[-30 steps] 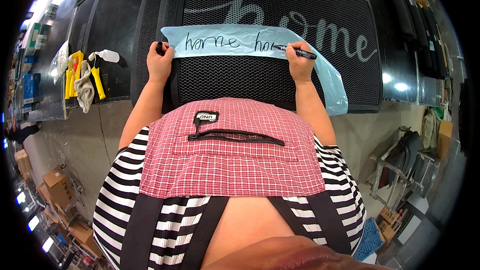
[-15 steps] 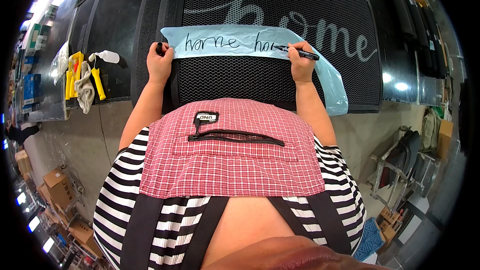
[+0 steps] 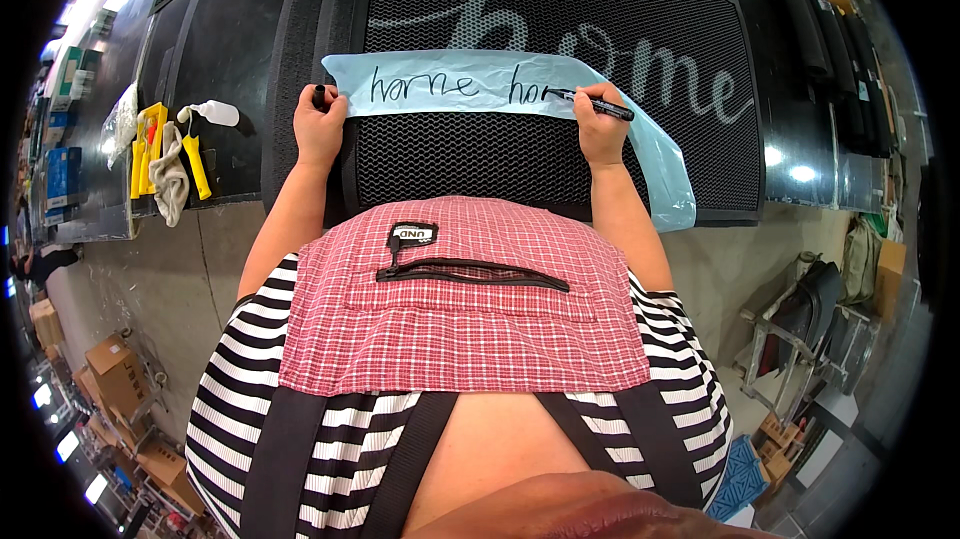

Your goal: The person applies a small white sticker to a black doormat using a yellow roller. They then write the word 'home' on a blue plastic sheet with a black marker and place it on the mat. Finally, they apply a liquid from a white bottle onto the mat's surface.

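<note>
A pale blue plastic film strip [image 3: 490, 79] lies across a black honeycomb-textured mat [image 3: 450, 154], with black handwriting on it. My right hand [image 3: 602, 136] grips a black marker [image 3: 612, 110] whose tip rests on the film at the end of the second handwritten word. At the film's left end, my left hand [image 3: 320, 134] is closed around a small black marker cap [image 3: 319, 96]; its fingers touch the film's edge. The film's right end slants down toward me past my right wrist. Large white script decorates the mat beyond the film.
On the black table at left are yellow-handled tools [image 3: 150, 154], a grey-beige cloth glove [image 3: 170, 179] and a white bottle [image 3: 215, 113]. Cardboard boxes [image 3: 120, 374] stand on the floor at lower left. A metal cart [image 3: 785, 344] is at right.
The marker tip has shifted slightly to the right, and a short stroke has been added to the second handwritten word. My left hand stays in place.
</note>
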Demonstrator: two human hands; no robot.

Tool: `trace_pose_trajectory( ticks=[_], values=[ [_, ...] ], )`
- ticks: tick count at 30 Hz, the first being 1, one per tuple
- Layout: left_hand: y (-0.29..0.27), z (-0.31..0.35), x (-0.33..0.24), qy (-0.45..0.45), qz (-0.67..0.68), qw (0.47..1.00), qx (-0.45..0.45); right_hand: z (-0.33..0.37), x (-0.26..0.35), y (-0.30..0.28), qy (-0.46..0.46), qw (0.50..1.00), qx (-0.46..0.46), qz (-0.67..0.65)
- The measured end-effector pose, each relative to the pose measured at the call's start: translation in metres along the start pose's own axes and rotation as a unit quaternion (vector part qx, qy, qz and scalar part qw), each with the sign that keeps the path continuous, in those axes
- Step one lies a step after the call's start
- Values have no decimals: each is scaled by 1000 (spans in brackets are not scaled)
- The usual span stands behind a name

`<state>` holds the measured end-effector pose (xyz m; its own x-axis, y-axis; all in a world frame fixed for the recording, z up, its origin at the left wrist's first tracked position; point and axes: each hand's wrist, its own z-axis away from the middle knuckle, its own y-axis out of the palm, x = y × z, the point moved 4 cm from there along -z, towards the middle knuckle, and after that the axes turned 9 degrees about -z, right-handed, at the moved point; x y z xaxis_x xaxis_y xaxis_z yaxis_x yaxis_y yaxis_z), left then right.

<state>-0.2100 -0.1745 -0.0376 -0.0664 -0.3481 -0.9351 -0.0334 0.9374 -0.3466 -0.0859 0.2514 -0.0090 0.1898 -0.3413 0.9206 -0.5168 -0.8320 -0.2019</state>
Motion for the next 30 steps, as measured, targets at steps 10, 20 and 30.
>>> trace_pose_trajectory(
  ticks=[10, 20, 30],
  values=[
    [1, -2, -1, 1, -1, 1000, -2, -1, -8, -3, -127, 992, -5, 22],
    [0, -1, 1, 30, -6, 999, -18, -1, -13, -8, -21, 995, -31, -89],
    [-1, -1, 3, 14, 6, 1000, -8, -1, -5, -7, 17, 992, -39, -119]
  ],
)
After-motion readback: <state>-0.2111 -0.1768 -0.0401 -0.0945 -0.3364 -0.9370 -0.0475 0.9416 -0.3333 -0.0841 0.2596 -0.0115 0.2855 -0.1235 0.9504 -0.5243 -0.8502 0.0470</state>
